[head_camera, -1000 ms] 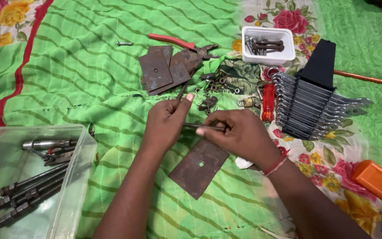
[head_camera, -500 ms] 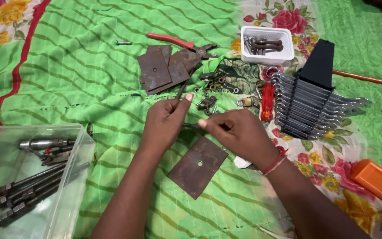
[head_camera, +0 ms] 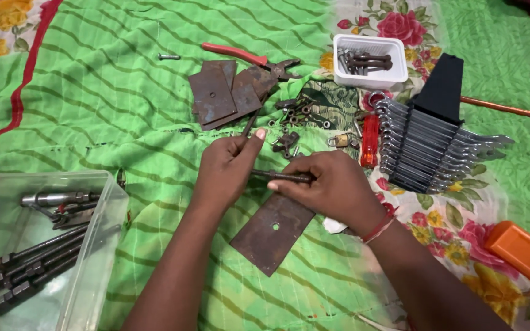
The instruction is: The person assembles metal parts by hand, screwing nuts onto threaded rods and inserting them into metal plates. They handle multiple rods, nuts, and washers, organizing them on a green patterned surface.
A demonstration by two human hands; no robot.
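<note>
Near left: a clear plastic bin [head_camera: 96, 270] sits by my left forearm, holding dark socket bars and a metal handle.
Near right: an orange block [head_camera: 526, 254] lies on the flowered cloth, well apart from my hands.
Plate: the rusty plate [head_camera: 272, 232] with a centre hole lies flat on the green cloth, just under my right hand, touching nothing else I can see.
Right hand: my right hand [head_camera: 335, 187] is closed round a dark bolt [head_camera: 277, 176], which lies level and points left.
Left hand: my left hand [head_camera: 225, 168] pinches the thin rod [head_camera: 248, 125] between thumb and fingers; whether it also touches the bolt's end I cannot tell.
Progress: I judge this early; the bolt is not through the plate's hole, and the other plates are untouched.
Middle: loose nuts [head_camera: 295, 113], a small padlock and a red-handled driver [head_camera: 370, 141] lie just beyond my hands.
Far: stacked rusty plates [head_camera: 222, 92], red pliers [head_camera: 249, 58], a white tray [head_camera: 369, 76] of bolts, and a spanner rack [head_camera: 427, 144].
In the way: nothing blocks the plate; the scattered nuts crowd the far side.
</note>
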